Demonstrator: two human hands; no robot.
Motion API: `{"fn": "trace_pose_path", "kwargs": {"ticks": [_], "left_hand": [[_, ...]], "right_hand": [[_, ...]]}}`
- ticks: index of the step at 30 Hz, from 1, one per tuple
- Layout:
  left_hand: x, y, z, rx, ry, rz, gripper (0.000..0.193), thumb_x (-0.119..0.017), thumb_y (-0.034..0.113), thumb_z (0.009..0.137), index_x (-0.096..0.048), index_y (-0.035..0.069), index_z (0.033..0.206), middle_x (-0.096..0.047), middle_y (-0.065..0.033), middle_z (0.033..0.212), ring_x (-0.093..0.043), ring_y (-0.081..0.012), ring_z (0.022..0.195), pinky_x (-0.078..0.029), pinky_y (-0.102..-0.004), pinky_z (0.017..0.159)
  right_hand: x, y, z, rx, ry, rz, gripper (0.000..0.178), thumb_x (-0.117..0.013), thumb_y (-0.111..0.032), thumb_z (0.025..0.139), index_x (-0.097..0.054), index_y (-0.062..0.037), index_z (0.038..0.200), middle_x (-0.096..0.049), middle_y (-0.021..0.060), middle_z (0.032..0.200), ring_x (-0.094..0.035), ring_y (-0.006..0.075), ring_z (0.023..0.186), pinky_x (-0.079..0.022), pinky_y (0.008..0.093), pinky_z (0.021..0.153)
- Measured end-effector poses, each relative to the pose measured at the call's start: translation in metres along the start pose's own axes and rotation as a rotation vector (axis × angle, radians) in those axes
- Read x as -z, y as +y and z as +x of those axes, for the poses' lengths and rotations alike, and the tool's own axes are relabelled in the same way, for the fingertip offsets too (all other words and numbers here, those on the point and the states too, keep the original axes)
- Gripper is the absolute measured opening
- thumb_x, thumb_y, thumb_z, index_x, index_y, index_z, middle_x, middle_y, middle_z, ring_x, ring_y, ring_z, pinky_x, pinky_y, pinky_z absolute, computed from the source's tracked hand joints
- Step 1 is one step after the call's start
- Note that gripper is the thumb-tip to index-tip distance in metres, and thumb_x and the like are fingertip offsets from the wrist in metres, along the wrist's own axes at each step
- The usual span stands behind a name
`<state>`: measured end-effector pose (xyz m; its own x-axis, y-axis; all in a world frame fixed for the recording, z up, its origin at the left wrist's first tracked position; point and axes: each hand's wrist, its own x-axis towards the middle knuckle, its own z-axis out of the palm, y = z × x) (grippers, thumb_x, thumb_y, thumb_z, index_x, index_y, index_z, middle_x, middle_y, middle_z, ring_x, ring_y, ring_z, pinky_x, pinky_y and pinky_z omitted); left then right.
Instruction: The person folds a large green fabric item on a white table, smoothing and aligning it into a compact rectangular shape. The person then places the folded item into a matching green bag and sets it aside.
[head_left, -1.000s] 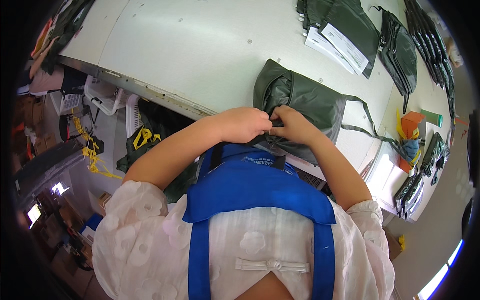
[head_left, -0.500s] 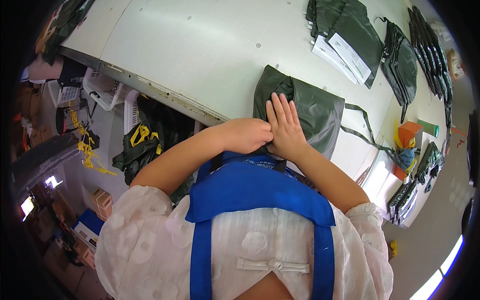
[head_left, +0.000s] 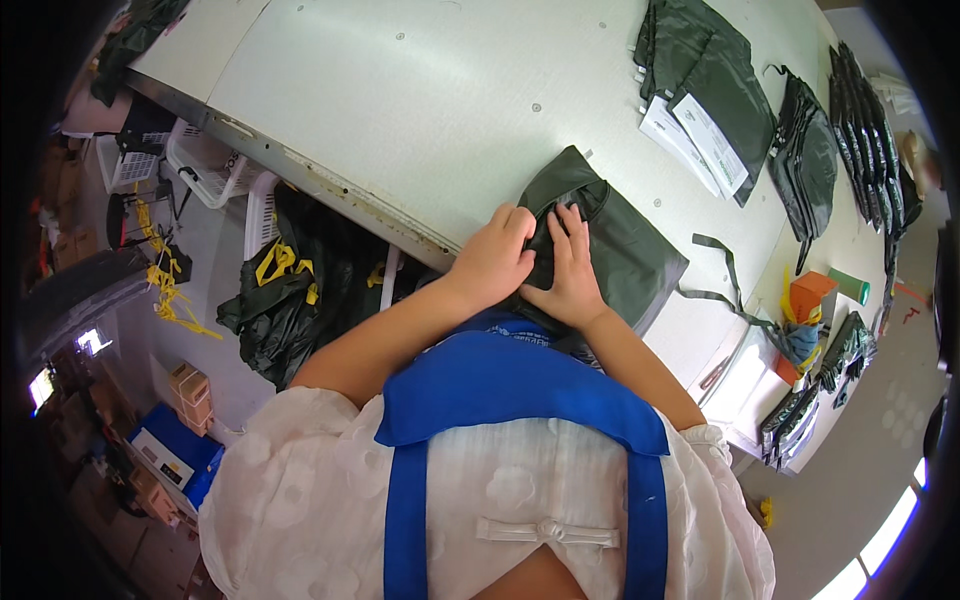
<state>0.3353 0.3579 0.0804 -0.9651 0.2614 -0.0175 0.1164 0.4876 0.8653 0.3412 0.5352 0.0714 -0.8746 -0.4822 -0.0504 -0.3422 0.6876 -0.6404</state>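
A folded piece of dark green, slightly shiny fabric (head_left: 635, 255) lies on the white table at its near edge, directly in front of me. My left hand (head_left: 495, 258) is closed on the left part of the fabric, its fingers curled over a fold. Just to its right, my right hand (head_left: 570, 272) rests on the fabric, fingers extended, with the fingertips against a raised fold. The part under both palms is hidden. A thin dark strap (head_left: 735, 275) lies on the table to the right of the fabric.
Dark folded pieces (head_left: 715, 90) with white printed cards (head_left: 712, 145) lie at the far right, beside stacks of dark packets (head_left: 865, 140). An orange box (head_left: 808, 298) stands at the right. Below the table's left edge are white baskets (head_left: 205, 170) and dark fabric with yellow straps (head_left: 285, 270).
My left hand has moved up and away from me onto the fabric's left part. The fabric has turned slightly clockwise, and my right fingertips have shifted to the raised fold.
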Motion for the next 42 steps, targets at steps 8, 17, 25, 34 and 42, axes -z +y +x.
{"fn": "trace_pose_path", "kwargs": {"ticks": [8, 17, 25, 34, 42], "left_hand": [[-0.014, -0.004, 0.037, 0.185, 0.023, 0.224, 0.015, -0.051, 0.015, 0.092, -0.045, 0.003, 0.099, -0.062, -0.0203, 0.073, -0.06, -0.0421, 0.067, -0.046, -0.0505, 0.059], [-0.034, 0.001, 0.045, -0.01, 0.01, 0.045, 0.012, -0.052, 0.014, 0.089, -0.046, 0.003, 0.087, -0.062, -0.0199, 0.074, -0.059, -0.0423, 0.069, -0.045, -0.051, 0.059], [-0.028, -0.004, 0.054, 0.087, -0.004, -0.069, 0.011, -0.056, 0.012, 0.087, -0.049, 0.003, 0.087, -0.06, -0.0201, 0.067, -0.06, -0.0408, 0.064, -0.045, -0.047, 0.056], [-0.035, 0.002, 0.049, 0.138, 0.016, -0.041, 0.012, -0.057, 0.014, 0.087, -0.051, 0.004, 0.087, -0.06, -0.0192, 0.067, -0.06, -0.0406, 0.064, -0.046, -0.0481, 0.057], [-0.081, 0.034, 0.043, -0.047, -0.233, 0.126, 0.013, -0.05, 0.014, 0.089, -0.044, 0.003, 0.091, -0.062, -0.0214, 0.07, -0.06, -0.0416, 0.065, -0.046, -0.0523, 0.057]], "right_hand": [[0.02, -0.004, 0.02, 0.014, -0.16, -0.281, 0.093, -0.078, -0.043, 0.067, -0.038, -0.0017, 0.139, -0.029, 0.0203, 0.149, -0.023, 0.0346, 0.141, -0.018, 0.0486, 0.115], [-0.001, -0.006, 0.041, -0.17, -0.391, -0.455, 0.081, -0.066, -0.041, 0.074, -0.037, -0.0028, 0.139, -0.031, 0.0247, 0.145, -0.017, 0.0491, 0.137, -0.009, 0.0641, 0.111], [-0.019, -0.006, 0.042, -0.27, -0.34, -0.5, 0.083, -0.065, -0.039, 0.074, -0.034, -0.003, 0.141, -0.028, 0.0263, 0.146, -0.008, 0.0484, 0.14, -0.004, 0.0659, 0.11], [0.038, 0.004, 0.012, -0.176, -0.118, -0.192, 0.096, -0.082, -0.041, 0.062, -0.039, -0.0012, 0.138, -0.026, 0.0241, 0.148, -0.016, 0.0435, 0.14, -0.013, 0.0559, 0.114], [0.009, 0.039, -0.01, -0.335, -0.312, -0.423, 0.061, -0.053, -0.035, 0.086, -0.042, -0.0039, 0.137, -0.026, 0.0211, 0.151, -0.007, 0.0385, 0.144, -0.006, 0.0528, 0.116]]}}
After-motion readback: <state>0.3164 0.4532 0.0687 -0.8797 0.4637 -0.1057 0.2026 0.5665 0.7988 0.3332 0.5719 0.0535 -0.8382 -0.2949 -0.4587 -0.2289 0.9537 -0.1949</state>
